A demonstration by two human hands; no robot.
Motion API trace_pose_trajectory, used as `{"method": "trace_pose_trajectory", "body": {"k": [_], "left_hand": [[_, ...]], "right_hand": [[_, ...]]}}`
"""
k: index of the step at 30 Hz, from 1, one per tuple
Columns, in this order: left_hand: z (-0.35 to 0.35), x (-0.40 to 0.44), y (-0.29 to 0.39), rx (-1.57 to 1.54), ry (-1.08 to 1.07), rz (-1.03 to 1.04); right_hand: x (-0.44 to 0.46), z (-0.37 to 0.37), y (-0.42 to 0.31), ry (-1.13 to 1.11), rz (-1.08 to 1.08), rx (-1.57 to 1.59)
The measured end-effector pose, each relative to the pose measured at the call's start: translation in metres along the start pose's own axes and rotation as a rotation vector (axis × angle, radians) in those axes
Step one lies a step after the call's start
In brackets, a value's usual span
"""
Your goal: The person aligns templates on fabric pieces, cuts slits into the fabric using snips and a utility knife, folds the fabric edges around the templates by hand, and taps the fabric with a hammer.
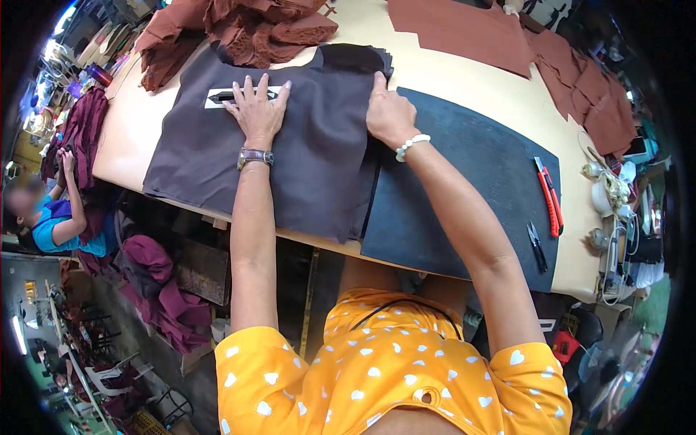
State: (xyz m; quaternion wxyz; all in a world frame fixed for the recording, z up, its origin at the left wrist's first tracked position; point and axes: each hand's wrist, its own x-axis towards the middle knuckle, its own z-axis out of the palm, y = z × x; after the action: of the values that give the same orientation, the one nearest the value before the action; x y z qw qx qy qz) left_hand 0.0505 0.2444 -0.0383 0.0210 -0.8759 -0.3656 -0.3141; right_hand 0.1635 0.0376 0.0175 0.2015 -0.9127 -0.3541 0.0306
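My left hand (258, 114) lies open, fingers spread, on a stack of dark purple-brown fabric pieces (312, 159). Partly under its fingers is a white rectangle with a black shape (216, 98) on the fabric. At the stack's upper right edge, my right hand (390, 114) is closed, its index finger reaching along the layered edge and the other fingers curled. Its thumb is hidden. Beside the stack lies a dark cutting mat (464, 174). A red utility knife (549, 199) and small black snips (536, 246) rest on its right side.
Rust-brown fabric is heaped (246, 32) behind the stack, and flat rust-brown pieces (464, 36) lie at the far right of the table (119, 156). Another person (65, 217) handles maroon cloth at the left. Cords and machine parts (612, 196) crowd the right edge.
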Motion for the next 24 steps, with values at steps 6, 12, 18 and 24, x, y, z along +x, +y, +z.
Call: {"method": "trace_pose_trajectory", "body": {"k": [6, 12, 18, 24], "left_hand": [[-0.007, -0.004, 0.006, 0.020, 0.050, 0.035], [-0.007, -0.003, 0.006, 0.038, 0.070, 0.053], [-0.007, -0.002, 0.008, 0.077, 0.060, 0.059], [0.000, -0.003, 0.002, 0.080, 0.094, 0.084]], "right_hand": [[0.021, -0.003, 0.014, 0.072, 0.153, 0.264], [0.026, -0.017, 0.052, 0.237, 0.224, 0.693], [-0.045, -0.044, 0.013, 0.300, -0.063, 0.810], [-0.062, -0.017, -0.030, 0.077, -0.279, 0.580]]}}
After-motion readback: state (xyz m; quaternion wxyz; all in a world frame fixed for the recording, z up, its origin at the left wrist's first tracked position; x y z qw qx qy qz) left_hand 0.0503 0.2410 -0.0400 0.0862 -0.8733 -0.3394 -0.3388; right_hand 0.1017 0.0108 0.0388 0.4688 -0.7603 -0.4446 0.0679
